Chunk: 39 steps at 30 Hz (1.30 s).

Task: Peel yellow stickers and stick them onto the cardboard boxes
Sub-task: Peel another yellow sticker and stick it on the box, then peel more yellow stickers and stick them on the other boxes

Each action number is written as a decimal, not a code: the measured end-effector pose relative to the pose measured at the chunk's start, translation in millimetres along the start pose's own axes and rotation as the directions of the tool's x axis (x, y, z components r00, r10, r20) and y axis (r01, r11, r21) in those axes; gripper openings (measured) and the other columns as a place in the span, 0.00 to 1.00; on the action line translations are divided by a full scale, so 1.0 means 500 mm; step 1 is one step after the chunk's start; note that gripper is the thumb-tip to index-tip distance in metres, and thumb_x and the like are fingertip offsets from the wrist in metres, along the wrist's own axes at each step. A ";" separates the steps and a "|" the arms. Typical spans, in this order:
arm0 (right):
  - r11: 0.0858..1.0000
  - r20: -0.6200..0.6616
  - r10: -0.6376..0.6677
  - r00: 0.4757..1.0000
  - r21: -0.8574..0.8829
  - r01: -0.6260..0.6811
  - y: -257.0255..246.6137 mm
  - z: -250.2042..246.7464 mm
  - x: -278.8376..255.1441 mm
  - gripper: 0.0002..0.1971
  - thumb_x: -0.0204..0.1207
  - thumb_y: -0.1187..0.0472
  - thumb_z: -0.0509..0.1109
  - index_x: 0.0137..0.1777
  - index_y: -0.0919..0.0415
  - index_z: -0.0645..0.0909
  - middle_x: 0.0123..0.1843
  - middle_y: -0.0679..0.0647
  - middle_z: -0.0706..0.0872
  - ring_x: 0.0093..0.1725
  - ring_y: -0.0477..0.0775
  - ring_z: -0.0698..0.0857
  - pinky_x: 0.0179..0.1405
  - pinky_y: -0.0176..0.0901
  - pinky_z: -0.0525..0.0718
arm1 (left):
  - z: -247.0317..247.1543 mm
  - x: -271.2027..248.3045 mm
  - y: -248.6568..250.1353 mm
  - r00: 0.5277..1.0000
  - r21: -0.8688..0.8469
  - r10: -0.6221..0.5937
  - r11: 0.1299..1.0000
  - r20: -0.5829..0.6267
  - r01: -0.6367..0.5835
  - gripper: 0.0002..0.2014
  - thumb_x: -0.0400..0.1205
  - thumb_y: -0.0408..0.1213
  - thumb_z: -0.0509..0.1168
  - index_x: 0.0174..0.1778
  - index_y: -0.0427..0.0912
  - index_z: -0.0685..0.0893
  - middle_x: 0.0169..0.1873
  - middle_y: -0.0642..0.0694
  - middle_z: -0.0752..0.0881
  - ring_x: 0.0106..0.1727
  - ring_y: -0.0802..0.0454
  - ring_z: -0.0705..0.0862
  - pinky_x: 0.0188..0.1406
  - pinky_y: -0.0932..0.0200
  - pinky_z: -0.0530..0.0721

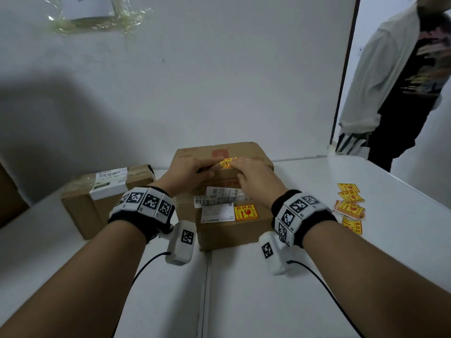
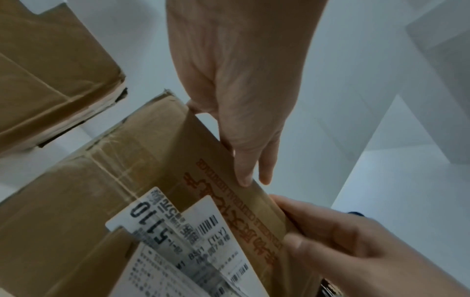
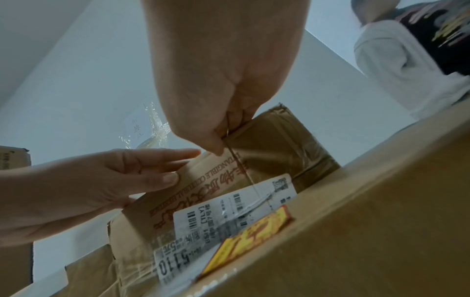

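A yellow sticker (image 1: 225, 163) lies on top of the middle cardboard box (image 1: 253, 152), near its front edge. My left hand (image 1: 207, 167) and right hand (image 1: 241, 167) meet over it, straight fingers pressing it from either side. In the left wrist view my left hand (image 2: 244, 160) reaches over the box's top edge (image 2: 203, 140), where red print runs along the front face. In the right wrist view my right hand (image 3: 218, 136) rests on the same edge. A second yellow sticker (image 1: 246, 212) is stuck beside white shipping labels (image 1: 217, 203) lower on the box.
A smaller cardboard box (image 1: 107, 191) with a white label sits to the left on the white table (image 1: 268, 289). Several loose yellow stickers (image 1: 350, 203) lie at the right. A person in a white jacket (image 1: 380, 76) stands at the far right. A wall rises behind.
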State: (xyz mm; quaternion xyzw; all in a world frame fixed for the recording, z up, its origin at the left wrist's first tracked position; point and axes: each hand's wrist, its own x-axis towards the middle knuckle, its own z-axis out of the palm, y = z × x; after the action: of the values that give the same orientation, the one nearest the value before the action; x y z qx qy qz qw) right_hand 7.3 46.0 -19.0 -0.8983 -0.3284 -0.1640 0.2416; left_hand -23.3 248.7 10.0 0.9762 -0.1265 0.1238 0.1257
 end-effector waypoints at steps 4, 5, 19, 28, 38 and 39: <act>0.993 0.112 0.045 0.993 -0.113 -0.033 0.007 -0.004 0.014 0.38 0.77 0.61 0.67 0.85 0.53 0.53 0.85 0.51 0.61 0.84 0.55 0.58 0.82 0.54 0.56 | -0.004 0.003 0.008 0.997 0.112 0.043 0.992 0.061 -0.050 0.22 0.86 0.37 0.61 0.76 0.58 0.74 0.76 0.54 0.74 0.72 0.44 0.78 0.69 0.43 0.77; 0.985 0.134 0.060 0.989 -0.170 -0.036 0.006 -0.006 0.019 0.39 0.77 0.58 0.68 0.85 0.53 0.53 0.85 0.51 0.60 0.84 0.55 0.57 0.81 0.57 0.54 | -0.004 0.006 0.008 0.998 0.117 0.039 0.992 0.058 -0.045 0.22 0.86 0.37 0.61 0.76 0.58 0.74 0.76 0.53 0.75 0.71 0.44 0.79 0.69 0.44 0.77; 0.853 -0.311 0.446 0.839 0.430 -0.294 0.117 -0.116 -0.050 0.16 0.83 0.62 0.60 0.67 0.62 0.82 0.66 0.55 0.85 0.67 0.54 0.81 0.69 0.40 0.75 | -0.006 0.020 0.101 0.967 -0.125 -0.073 0.991 -0.242 0.044 0.12 0.84 0.45 0.63 0.62 0.60 0.85 0.64 0.61 0.84 0.65 0.58 0.80 0.64 0.65 0.76; 0.621 0.049 0.782 0.622 0.030 -0.783 0.327 -0.191 -0.214 0.12 0.76 0.64 0.65 0.54 0.67 0.87 0.56 0.63 0.88 0.57 0.64 0.86 0.59 0.52 0.85 | 0.131 0.107 0.361 0.984 -0.407 0.138 0.910 0.111 -0.082 0.10 0.83 0.32 0.63 0.52 0.47 0.89 0.46 0.53 0.90 0.43 0.58 0.89 0.41 0.70 0.84; 0.611 0.216 0.790 0.574 -0.206 -0.764 0.357 -0.142 -0.287 0.28 0.70 0.47 0.76 0.64 0.64 0.76 0.58 0.58 0.84 0.59 0.59 0.84 0.48 0.45 0.83 | 0.240 0.124 0.419 0.938 -0.575 -0.052 0.778 0.344 0.254 0.13 0.83 0.25 0.57 0.53 0.36 0.87 0.47 0.39 0.88 0.39 0.48 0.87 0.40 0.57 0.91; 0.613 0.208 0.789 0.578 -0.208 -0.762 0.356 -0.134 -0.288 0.34 0.70 0.49 0.76 0.71 0.65 0.71 0.63 0.60 0.83 0.61 0.60 0.83 0.51 0.46 0.83 | 0.241 0.123 0.419 0.935 -0.577 -0.057 0.773 0.349 0.262 0.13 0.84 0.25 0.57 0.54 0.36 0.86 0.48 0.38 0.88 0.39 0.48 0.87 0.40 0.57 0.91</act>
State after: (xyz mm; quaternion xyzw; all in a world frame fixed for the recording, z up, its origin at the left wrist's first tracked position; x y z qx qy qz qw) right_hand 11.9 -182.5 -86.9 -0.9750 0.0751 0.0708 0.1966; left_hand 1.6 6.1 -41.2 0.8957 -0.0938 -0.0914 0.4250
